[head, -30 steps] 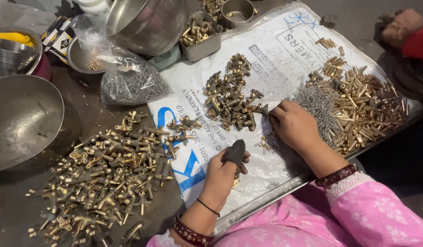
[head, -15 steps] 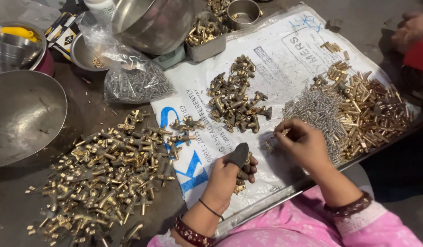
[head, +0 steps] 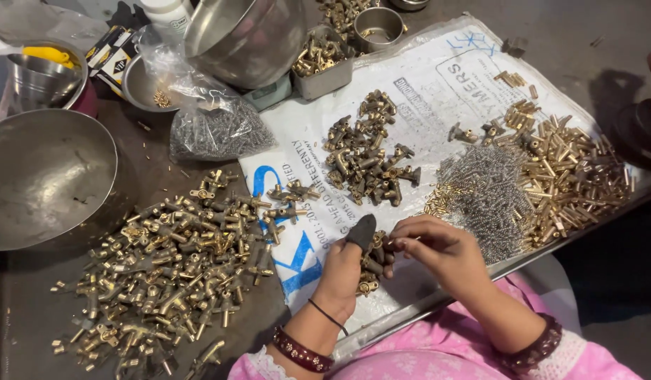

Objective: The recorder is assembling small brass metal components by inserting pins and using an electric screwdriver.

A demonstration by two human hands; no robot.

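Left hand [head: 346,271] is gripping a few brass fittings [head: 371,264], fingers curled tight, dark cover on the thumb. Right hand [head: 441,246] is pinching at the same fittings, fingertips narrow. Both are sitting over the white printed sack sheet [head: 438,91] with blue lettering. Clear plastic bag [head: 213,130] of small grey screws is lying upper left, beside the loose brass pile [head: 163,271].

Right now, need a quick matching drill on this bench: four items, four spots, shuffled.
Things:
1. brass fitting
2. big steel bowl
3. pile of small springs
4. clear bag of dark screws

Places:
A. far left, on the dark table
B. beside the brass tube pile, right of the sheet
C. below the tilted steel pot, left of the sheet's top edge
D. held in the left hand

Pairs: 1-D, 2-A, 3-B, 4-C
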